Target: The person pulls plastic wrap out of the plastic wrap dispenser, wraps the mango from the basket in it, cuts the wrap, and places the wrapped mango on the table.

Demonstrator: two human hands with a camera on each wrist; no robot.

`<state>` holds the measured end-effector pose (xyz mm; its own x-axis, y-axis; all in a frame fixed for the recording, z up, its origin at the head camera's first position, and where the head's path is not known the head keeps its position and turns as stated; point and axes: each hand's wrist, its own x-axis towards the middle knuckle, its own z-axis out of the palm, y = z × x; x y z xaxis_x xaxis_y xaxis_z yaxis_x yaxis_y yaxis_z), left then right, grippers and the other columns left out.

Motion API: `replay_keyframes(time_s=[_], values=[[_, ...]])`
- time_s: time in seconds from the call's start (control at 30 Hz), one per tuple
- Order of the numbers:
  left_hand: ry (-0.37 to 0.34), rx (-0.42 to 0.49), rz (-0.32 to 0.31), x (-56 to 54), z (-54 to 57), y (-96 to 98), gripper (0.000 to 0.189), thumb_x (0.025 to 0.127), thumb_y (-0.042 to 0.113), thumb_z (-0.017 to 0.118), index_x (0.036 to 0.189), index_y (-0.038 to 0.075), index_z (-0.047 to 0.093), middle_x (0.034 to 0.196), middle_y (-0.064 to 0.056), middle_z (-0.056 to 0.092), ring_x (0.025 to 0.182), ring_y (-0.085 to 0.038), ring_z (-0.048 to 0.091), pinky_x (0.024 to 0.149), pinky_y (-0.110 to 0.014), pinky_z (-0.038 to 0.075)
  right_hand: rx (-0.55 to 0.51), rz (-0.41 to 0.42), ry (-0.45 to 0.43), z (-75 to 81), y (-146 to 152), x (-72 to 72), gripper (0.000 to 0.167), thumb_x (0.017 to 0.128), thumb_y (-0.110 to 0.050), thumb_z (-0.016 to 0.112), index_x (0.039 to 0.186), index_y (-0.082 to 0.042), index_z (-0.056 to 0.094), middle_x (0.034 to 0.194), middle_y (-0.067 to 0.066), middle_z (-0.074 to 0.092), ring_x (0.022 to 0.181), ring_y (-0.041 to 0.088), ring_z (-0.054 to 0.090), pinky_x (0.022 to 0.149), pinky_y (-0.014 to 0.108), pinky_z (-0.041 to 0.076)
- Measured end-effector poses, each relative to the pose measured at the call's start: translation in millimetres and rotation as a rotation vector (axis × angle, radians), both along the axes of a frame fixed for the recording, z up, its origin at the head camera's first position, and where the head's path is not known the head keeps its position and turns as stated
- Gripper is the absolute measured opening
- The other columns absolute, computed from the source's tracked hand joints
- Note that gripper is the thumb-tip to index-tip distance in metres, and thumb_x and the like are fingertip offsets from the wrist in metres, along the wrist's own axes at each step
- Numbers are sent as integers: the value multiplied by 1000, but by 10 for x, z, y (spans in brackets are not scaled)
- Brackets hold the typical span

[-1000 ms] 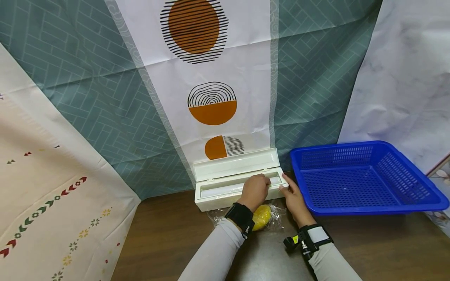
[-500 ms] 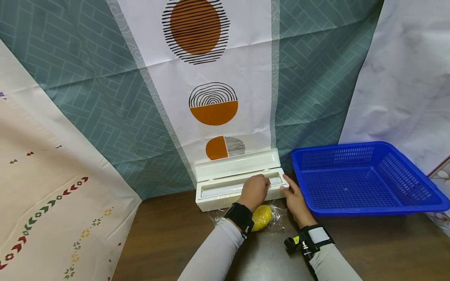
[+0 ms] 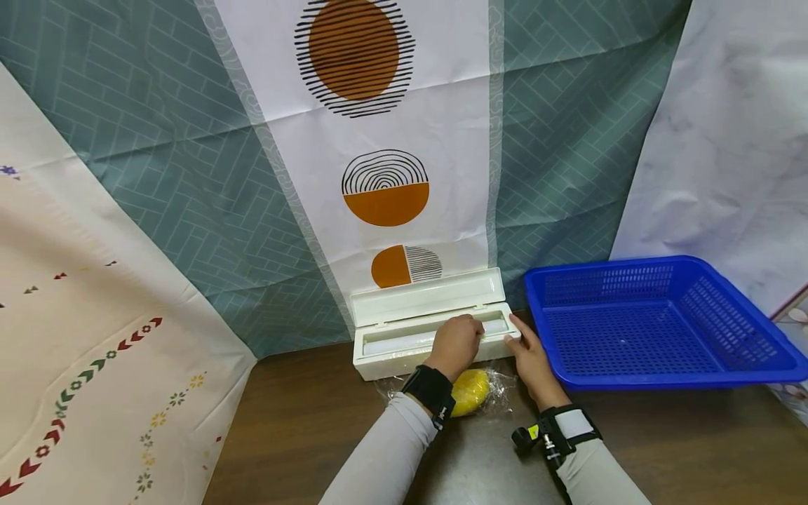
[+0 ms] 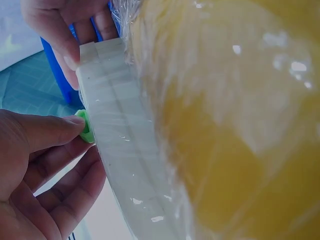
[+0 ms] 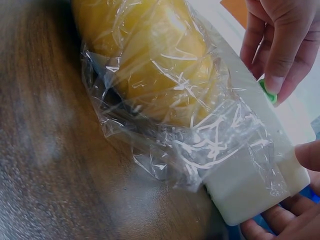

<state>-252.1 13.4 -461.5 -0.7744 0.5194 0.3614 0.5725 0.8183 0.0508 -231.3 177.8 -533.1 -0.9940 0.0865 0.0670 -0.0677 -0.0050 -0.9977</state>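
Note:
A white cling film dispenser (image 3: 391, 367) stands on the table with its lid (image 3: 426, 294) tipped back. The film roll (image 3: 398, 343) lies inside it. My left hand (image 3: 456, 347) reaches over its front edge. There, thumb and finger pinch a small green slide cutter (image 4: 86, 127), also seen in the right wrist view. With my right hand (image 3: 530, 361) I grip the dispenser's right end, thumb on the near side and fingers round the end. Just in front, a rounded yellow item (image 5: 150, 55) lies wrapped in crinkled clear film (image 5: 215, 140); its exact kind is unclear.
A blue perforated plastic basket (image 3: 621, 384) stands to the right, close to my right hand. Behind the dispenser hangs a patterned cloth (image 3: 555, 140). The brown wooden table (image 3: 284, 428) extends to the left and towards me.
The head view has shifted slightly. Both hands, the dispenser and the wrapped yellow item keep their places relative to each other.

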Motion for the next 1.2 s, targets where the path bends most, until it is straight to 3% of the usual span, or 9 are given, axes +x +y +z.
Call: replay_keyframes(time_s=[0.43, 0.67, 0.8, 1.2], values=[[-13, 15, -6, 24, -7, -86, 20, 97, 8, 62, 93, 16, 79, 91, 2, 75, 86, -12, 70, 77, -22, 55, 3, -1, -1, 8, 4, 12, 55, 107, -9, 45, 159, -5, 28, 166, 22, 24, 154, 35, 22, 99, 7, 28], [-23, 11, 12, 30, -4, -120, 19, 96, 7, 63, 99, 16, 80, 95, 2, 76, 89, -12, 71, 79, -23, 56, 10, 0, -12, 5, 9, -9, 55, 107, -9, 45, 159, -4, 27, 166, 21, 23, 155, 33, 20, 121, 36, 25], [-38, 11, 19, 29, 0, -142, 20, 97, 7, 63, 101, 16, 80, 97, 2, 76, 91, -12, 71, 80, -22, 56, 12, 5, -19, 15, 10, -17, 56, 107, -9, 44, 160, -4, 25, 167, 22, 21, 155, 34, 18, 125, 49, 19], [-50, 30, 26, 40, 10, -195, 22, 99, 7, 59, 103, 14, 80, 99, 0, 77, 93, -14, 72, 82, -25, 57, 8, -9, -13, -29, 5, -35, 55, 107, -8, 45, 159, -5, 28, 166, 21, 23, 154, 35, 20, 125, 51, 19]])
